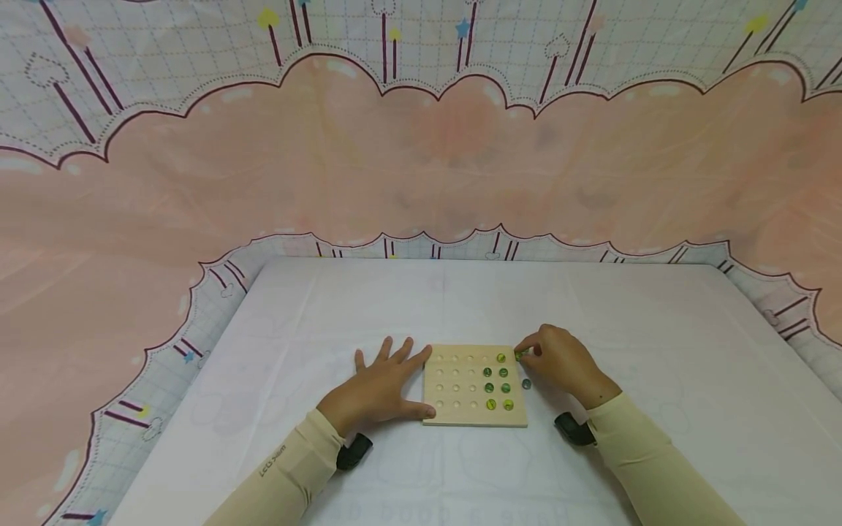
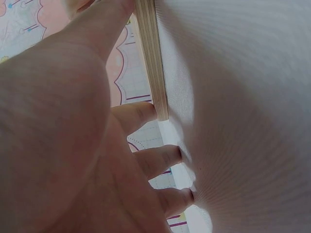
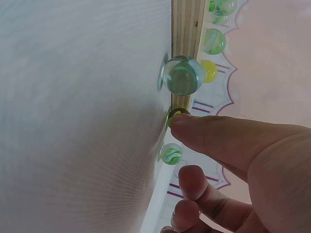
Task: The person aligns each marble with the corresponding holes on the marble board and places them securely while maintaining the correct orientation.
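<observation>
A pale wooden board [image 1: 456, 416] with rows of shallow dimples lies on the table. Several green and yellow glass marbles [image 1: 505, 388] sit in its two right-hand columns. My left hand [image 1: 375, 391] is spread at the board's left side, thumb at the near corner and index finger at the far one. At the far right corner, my right hand [image 1: 562, 358] pinches a yellowish marble [image 3: 178, 114] low beside the board's edge; the thumb covers part of it. A clear bluish-green marble [image 1: 526, 383] lies off the board, and a green-swirled marble [image 3: 171, 154] is just beyond the thumb.
A white cloth [image 1: 368, 307] covers the table. Behind and around it hangs a peach sheet [image 1: 421, 161] with a scalloped grid pattern. Dark wrist cameras [image 1: 574, 429] sit by both cuffs.
</observation>
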A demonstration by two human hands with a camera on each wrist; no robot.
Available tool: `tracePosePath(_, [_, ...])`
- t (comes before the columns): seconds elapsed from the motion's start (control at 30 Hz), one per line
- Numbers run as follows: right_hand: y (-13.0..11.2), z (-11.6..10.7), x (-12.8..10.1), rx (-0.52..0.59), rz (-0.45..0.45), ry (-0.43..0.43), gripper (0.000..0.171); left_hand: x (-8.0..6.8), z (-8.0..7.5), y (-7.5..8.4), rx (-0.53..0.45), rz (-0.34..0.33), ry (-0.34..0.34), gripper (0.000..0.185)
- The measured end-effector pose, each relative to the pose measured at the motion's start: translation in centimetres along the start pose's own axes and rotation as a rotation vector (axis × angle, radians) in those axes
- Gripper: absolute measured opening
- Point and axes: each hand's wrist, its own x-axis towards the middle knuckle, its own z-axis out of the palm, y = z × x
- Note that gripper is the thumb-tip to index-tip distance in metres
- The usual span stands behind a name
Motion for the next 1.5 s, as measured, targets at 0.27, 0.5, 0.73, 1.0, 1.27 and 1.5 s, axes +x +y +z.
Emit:
tracePosePath(0.27, [-0.4, -0.1, 0.0, 0.002, 0.000, 0.021, 0.015, 0.0, 0.1, -0.1, 0.029, -0.007, 0.003, 0.103])
tracePosePath(0.5, [-0.8, -0.4, -0.1, 0.000, -0.022, 0.049, 0.016, 0.0, 0.0, -0.2, 0.029, -0.011, 0.001, 0.103])
tracePosePath(0.73, [-1.1, -0.7, -0.1, 0.007, -0.058, 0.067, 0.017, 0.1, 0.1, -0.2, 0.018, -0.013, -0.007, 0.103])
tracePosePath(1.0, [-2.1, -0.4, 0.0, 0.018, -0.096, 0.067, 0.018, 0.2, 0.2, -0.3, 0.017, -0.012, -0.011, 0.103])
tracePosePath(1.27, [-3.1, 0.3, 0.2, 0.060, -0.095, 0.032, 0.017, 0.3, 0.3, -0.3, 0.019, -0.010, -0.013, 0.103])
tracePosePath(1.5, [-3.9, 0.8, 0.5, 0.061, -0.122, 0.016, 0.016, 0.2, 0.3, -0.3, 0.008, -0.003, -0.013, 0.103])
